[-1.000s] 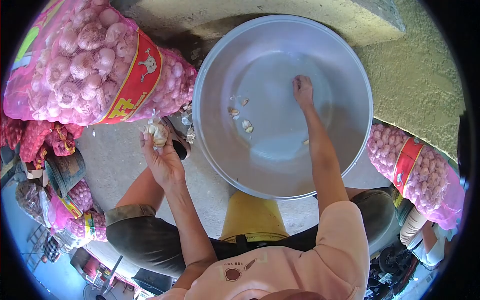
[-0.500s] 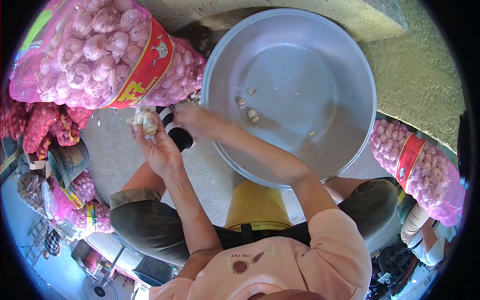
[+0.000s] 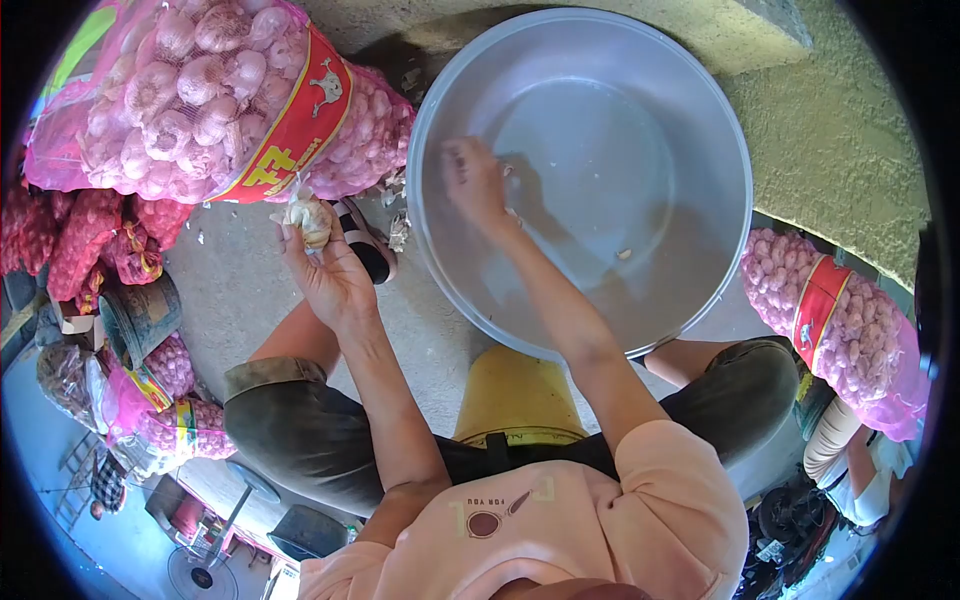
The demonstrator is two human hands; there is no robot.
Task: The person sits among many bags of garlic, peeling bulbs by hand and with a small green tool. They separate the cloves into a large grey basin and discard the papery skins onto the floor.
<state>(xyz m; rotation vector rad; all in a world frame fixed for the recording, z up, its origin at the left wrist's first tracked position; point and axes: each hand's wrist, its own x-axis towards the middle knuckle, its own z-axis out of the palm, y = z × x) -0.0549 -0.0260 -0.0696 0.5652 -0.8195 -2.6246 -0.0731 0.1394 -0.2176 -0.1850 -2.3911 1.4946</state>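
Observation:
My left hand (image 3: 335,280) is closed on a partly broken-up garlic bulb (image 3: 310,222), its papery skin peeling, left of the basin and below the large pink sack. Inside the left part of the wide grey basin (image 3: 690,290) is my right hand (image 3: 475,185), above the basin floor. Its fingers look curled but are smeared by motion, so I cannot make out whether they hold anything. A garlic clove (image 3: 624,254) lies on the basin floor, and other cloves are partly hidden beside my right hand and wrist.
A big pink mesh sack of garlic (image 3: 200,100) stands at upper left. Another garlic sack (image 3: 860,330) leans at right. A yellow bucket (image 3: 520,395) stands between my legs. Red mesh sacks (image 3: 90,240) are piled at left. Garlic skins (image 3: 398,230) litter the floor near my sandal (image 3: 370,250).
My right hand has moved right from beside my left hand to inside the basin. The left hand still holds the garlic bulb, shifted slightly right and up.

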